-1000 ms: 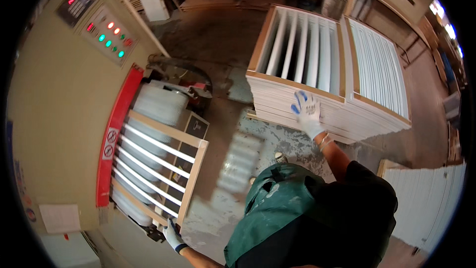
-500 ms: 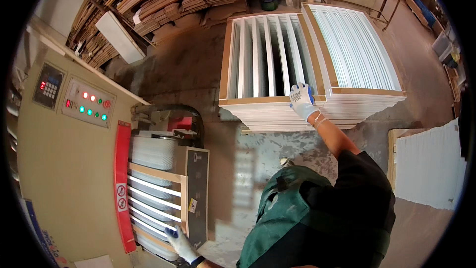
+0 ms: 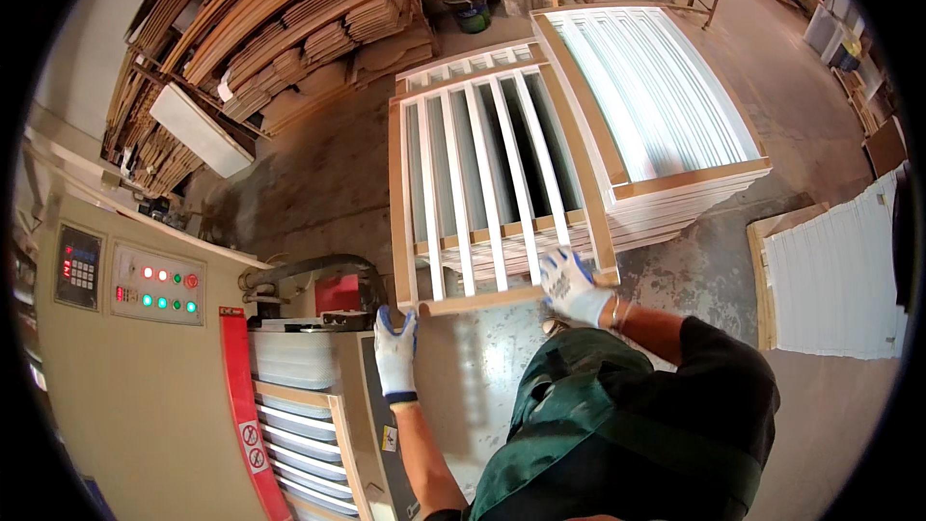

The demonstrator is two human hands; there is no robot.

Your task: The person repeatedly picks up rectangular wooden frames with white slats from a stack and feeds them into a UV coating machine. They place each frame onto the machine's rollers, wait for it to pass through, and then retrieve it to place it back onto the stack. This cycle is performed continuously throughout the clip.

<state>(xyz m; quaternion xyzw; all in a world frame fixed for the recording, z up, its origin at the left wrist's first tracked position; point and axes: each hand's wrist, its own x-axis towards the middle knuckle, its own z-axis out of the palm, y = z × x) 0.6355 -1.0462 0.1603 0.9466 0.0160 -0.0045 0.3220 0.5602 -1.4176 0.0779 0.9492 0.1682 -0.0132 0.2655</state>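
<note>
A slatted frame (image 3: 497, 304) with white bars and brown-edged rails lies pulled toward me, its near end overhanging the left stack. At its near right corner my right hand (image 3: 574, 291), in a white and blue glove, is closed on the rail. My left hand (image 3: 395, 357), gloved alike, reaches up to the near left corner with fingers stretched and apart; contact with the frame is hard to make out. Beneath and behind the frame shows the stack of similar frames (image 3: 463, 66). Another slatted frame (image 3: 338, 444) sits at the machine on my left.
A second stack of white slatted frames (image 3: 690, 178) stands at right. The beige control panel (image 3: 183, 347) has lit buttons and a red strip. A black hose (image 3: 318, 268) curves above the machine. Cardboard piles (image 3: 289, 29) fill the back left; pale sheets (image 3: 834, 280) stand at far right.
My left hand has left the frame at the machine and come up to the stack's frame. The top frame has slid toward me with my right hand, exposing the stack's far end.
</note>
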